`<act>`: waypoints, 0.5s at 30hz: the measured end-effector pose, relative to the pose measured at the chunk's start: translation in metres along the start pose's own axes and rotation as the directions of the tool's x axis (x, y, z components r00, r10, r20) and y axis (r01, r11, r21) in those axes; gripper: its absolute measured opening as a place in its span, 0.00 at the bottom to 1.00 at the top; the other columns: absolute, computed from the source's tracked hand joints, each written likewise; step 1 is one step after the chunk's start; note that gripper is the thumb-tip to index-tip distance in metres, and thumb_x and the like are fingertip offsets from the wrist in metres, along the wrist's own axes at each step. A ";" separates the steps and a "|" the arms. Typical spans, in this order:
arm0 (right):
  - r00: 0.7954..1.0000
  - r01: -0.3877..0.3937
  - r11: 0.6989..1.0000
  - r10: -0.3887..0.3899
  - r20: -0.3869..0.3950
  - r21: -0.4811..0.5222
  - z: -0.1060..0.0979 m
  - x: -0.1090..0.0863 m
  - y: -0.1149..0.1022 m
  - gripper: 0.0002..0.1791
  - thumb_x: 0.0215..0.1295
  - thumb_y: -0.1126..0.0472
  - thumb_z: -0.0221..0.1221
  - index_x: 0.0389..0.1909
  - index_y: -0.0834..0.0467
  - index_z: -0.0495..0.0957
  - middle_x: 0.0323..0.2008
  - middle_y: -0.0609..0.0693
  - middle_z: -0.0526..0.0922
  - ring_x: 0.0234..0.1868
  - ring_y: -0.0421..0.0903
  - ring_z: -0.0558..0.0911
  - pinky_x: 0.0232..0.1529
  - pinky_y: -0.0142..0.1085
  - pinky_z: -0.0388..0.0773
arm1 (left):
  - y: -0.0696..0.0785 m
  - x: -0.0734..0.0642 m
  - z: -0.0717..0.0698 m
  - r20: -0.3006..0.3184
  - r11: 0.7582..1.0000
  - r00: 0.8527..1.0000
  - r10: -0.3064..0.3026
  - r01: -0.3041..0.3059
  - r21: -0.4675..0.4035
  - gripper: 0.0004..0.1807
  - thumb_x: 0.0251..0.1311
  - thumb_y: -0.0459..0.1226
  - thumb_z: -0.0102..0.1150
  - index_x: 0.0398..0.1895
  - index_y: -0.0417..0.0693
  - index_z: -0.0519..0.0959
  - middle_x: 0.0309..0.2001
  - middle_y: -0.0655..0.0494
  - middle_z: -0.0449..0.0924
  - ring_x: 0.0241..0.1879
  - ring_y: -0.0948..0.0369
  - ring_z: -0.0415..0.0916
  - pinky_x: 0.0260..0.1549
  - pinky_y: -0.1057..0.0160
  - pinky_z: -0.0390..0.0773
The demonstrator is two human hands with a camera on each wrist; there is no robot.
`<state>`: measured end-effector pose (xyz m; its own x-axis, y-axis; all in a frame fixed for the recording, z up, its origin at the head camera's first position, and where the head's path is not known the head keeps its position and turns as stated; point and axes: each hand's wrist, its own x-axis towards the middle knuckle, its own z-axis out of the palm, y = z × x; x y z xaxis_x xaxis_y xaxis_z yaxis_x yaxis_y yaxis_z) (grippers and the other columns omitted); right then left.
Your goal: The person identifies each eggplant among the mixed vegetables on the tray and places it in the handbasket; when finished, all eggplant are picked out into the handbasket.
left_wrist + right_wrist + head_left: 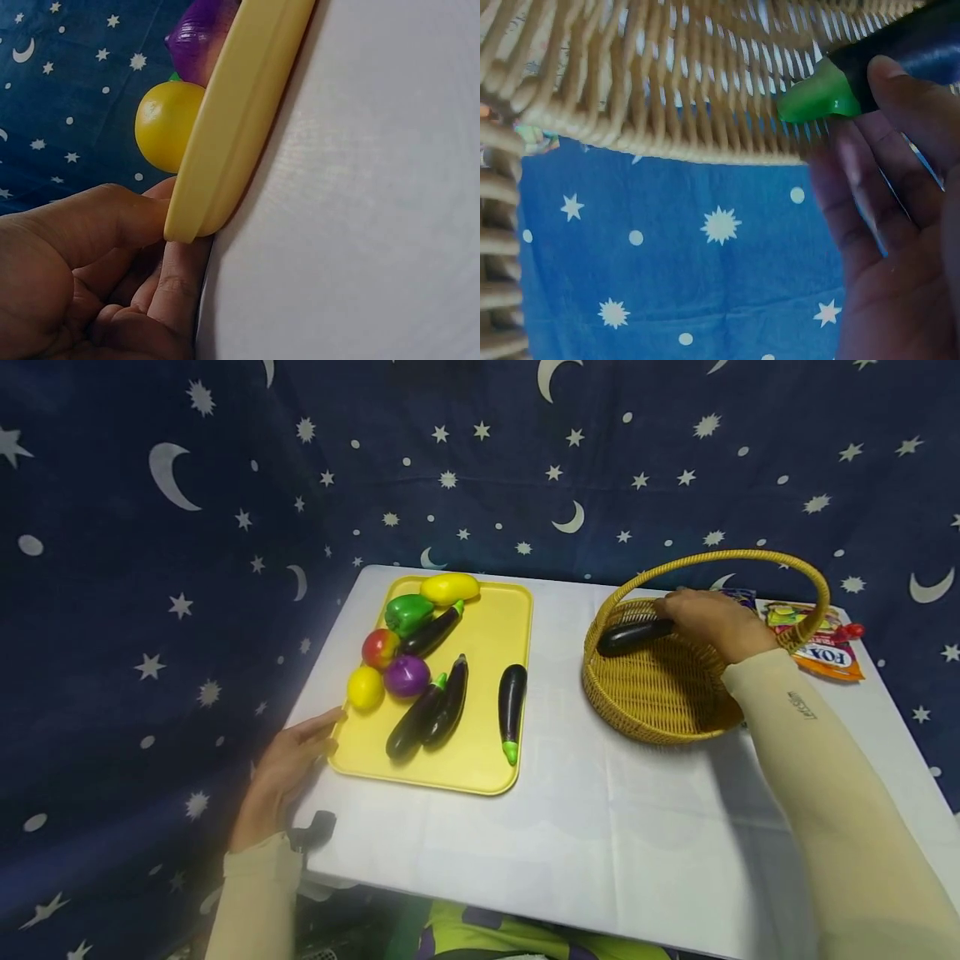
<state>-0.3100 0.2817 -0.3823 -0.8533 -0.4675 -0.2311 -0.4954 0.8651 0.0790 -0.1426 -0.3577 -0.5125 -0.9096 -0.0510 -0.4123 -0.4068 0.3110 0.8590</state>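
- Right hand (712,622) grips an eggplant (633,636) inside the wicker basket (660,710) (far right).
- Left hand (288,768), fingers relaxed, touches the yellow tray (487,760)'s near-left corner.

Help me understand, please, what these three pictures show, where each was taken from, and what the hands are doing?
No machine here: a person works bare-handed, wearing three cameras. The wide picture comes from the head, the close-ups from each wrist. On the white table sit a yellow tray of toy produce, including a lemon, and a wicker basket. The right hand has its grip on an eggplant inside the basket; its green stem shows in the right wrist view. The left hand touches the tray's corner.
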 end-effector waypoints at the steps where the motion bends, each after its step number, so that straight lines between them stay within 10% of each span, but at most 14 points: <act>1: 1.000 -0.001 1.000 0.001 0.007 0.007 0.002 0.001 0.001 0.12 0.68 0.76 0.59 0.44 0.57 0.80 0.45 0.63 0.87 0.52 0.66 0.86 0.54 0.62 0.84 | 0.001 0.000 0.000 -0.002 1.000 1.000 -0.007 0.007 0.000 0.33 0.73 0.32 0.59 0.81 0.52 0.67 0.82 0.49 0.63 0.86 0.48 0.52 0.86 0.43 0.50; 15: 0.996 -0.031 1.000 0.032 0.084 -0.002 0.016 0.009 -0.001 0.09 0.74 0.71 0.52 0.34 0.57 0.75 0.29 0.53 0.77 0.32 0.52 0.76 0.39 0.52 0.80 | 0.001 0.002 0.000 0.002 0.999 0.999 -0.050 0.050 -0.006 0.35 0.71 0.33 0.61 0.81 0.54 0.68 0.83 0.50 0.63 0.86 0.49 0.51 0.86 0.44 0.50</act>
<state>-0.3147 0.2798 -0.4004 -0.8517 -0.4230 -0.3092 -0.4686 0.8790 0.0881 -0.1448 -0.3578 -0.5128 -0.8879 -0.0643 -0.4555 -0.4523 0.3024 0.8390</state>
